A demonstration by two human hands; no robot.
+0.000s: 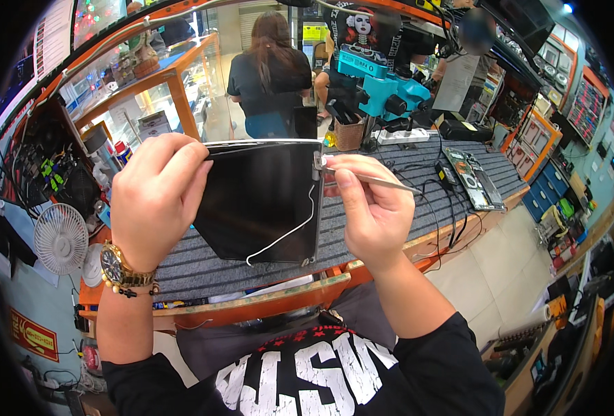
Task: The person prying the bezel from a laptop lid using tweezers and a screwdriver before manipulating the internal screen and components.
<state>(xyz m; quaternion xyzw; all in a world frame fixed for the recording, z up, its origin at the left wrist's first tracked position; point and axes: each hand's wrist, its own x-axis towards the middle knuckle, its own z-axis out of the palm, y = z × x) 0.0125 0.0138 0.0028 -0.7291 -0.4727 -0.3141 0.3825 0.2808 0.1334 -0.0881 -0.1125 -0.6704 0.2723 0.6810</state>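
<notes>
A dark laptop screen panel point(258, 197) is held tilted over the grey ribbed mat. My left hand point(158, 191), with a gold watch on its wrist, pinches the panel's upper left edge. In my right hand point(373, 208) is a pair of slim metal tweezers point(387, 182), gripped between thumb and fingers. The hand is beside a small metal hinge point(317, 165) at the panel's upper right corner; the fingers partly hide where the tweezers' tips end. A loose white cable point(283, 238) hangs from the hinge side and curves across the panel's face.
An opened laptop base point(475, 179) lies on the bench's right, among black cables point(426, 191). Behind the panel stand a teal microscope point(390, 93) and a wicker basket point(348, 133). A white fan point(62, 238) is at the left. People sit and stand beyond the bench.
</notes>
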